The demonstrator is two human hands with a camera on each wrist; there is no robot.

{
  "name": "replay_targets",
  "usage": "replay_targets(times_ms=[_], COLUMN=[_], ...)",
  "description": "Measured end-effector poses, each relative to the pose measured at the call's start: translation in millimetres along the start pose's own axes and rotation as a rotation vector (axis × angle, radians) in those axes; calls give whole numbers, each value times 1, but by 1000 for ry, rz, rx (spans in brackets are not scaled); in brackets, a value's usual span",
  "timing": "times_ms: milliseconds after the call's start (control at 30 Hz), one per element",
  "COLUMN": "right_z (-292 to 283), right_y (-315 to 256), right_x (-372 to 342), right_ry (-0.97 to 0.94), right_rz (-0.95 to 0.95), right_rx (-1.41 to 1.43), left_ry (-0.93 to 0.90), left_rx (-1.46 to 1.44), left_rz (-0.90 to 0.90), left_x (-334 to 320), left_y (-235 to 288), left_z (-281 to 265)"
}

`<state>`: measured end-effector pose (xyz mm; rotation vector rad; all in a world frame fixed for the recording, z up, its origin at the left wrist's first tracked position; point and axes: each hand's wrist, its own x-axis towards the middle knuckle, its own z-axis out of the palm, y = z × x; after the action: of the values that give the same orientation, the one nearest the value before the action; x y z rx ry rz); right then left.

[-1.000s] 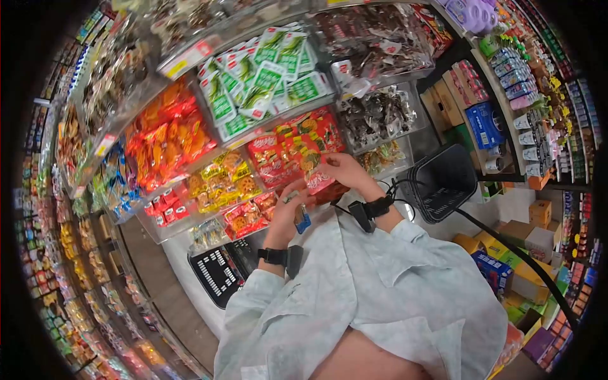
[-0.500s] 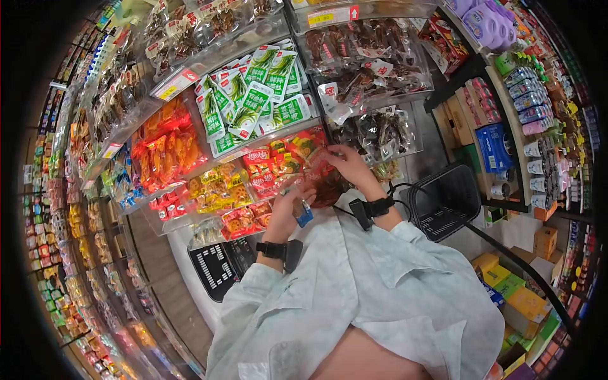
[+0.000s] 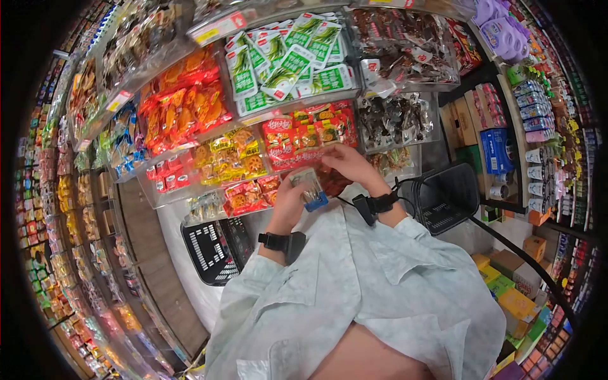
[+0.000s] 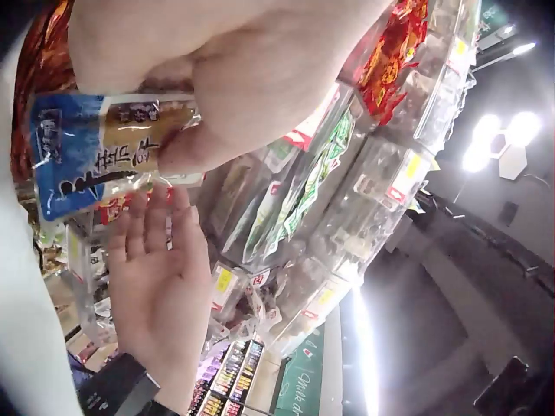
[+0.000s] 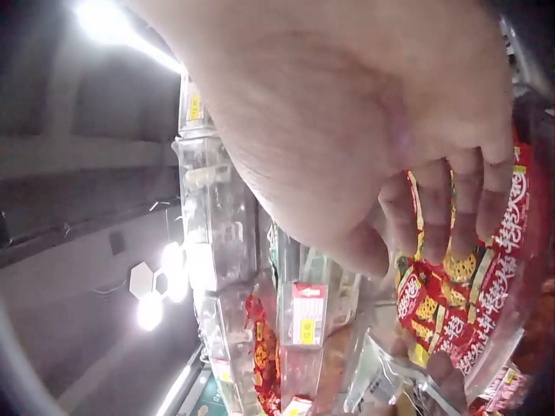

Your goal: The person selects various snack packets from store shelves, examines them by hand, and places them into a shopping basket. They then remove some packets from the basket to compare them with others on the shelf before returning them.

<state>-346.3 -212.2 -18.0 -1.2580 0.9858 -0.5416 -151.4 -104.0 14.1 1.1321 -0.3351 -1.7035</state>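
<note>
In the head view, the left hand [image 3: 289,204] pinches a small blue-ended snack packet [image 3: 310,191], near the red snack packets [image 3: 310,136]; the right hand [image 3: 352,168] is just beside. In the left wrist view, the thumb presses its printed face. In the right wrist view, the right fingers hang loosely; whether they touch red packaging, I cannot tell.

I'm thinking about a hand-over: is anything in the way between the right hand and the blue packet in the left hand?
Nothing visible stands between the right hand and the blue packet. The left hand grips the packet's tan end, covering part of it, but the blue end is uncovered.
</note>
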Motion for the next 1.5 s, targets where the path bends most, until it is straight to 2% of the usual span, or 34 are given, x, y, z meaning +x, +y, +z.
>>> replay_targets(times_ms=[100, 200, 233, 333, 367, 467, 567, 633, 867, 1000, 1100, 1300, 1400, 1500], right_z=[36, 79, 95, 138, 156, 187, 203, 207, 210, 199, 185, 158, 159, 166], right_y=[-3, -33, -35, -33, -34, -30, -17, -16, -15, -18, -12, 10, 32, 44], right_x=[-10, -34, -39, -54, -62, -72, -82, -85, -101, -118, -136, -176, -191, -204], right_ry=[-103, -247, -255, -326, -294, -267, -186, -123, -48, 10, 38, -17, -71, -141], right_rz=[31, 225, 121, 198, 215, 286, 262, 218, 93, 43, 70, 14, 132, 120], right_rx=[-1, 176, 22, -174, -71, -101, -11, -82, -114, -91, 45, 42, 73, 72], left_ry=[39, 28, -15, 3, -8, -21, -44, -38, 9, 17, 46, 165, 231, 286], left_rx=[48, -102, -133, -265, -302, -380, -348, -282, -70, 18, 76, 165, 195, 230], left_rz=[78, 105, 128, 146, 125, 64, 16, 7, 59, 104, 92, 52, 31, -16], left_x=[-14, -42, -49, -72, -80, -102, -111, -117, -146, -160, -178, -212, -237, -263], left_y=[7, 25, 24, 20, 21, 21, 12, 15, 25, 11, -4, -57, -81, -100], left_z=[-31, -49, -63, -91, -101, -127, -156, -165, -157, -139, -112, -72, -64, -61])
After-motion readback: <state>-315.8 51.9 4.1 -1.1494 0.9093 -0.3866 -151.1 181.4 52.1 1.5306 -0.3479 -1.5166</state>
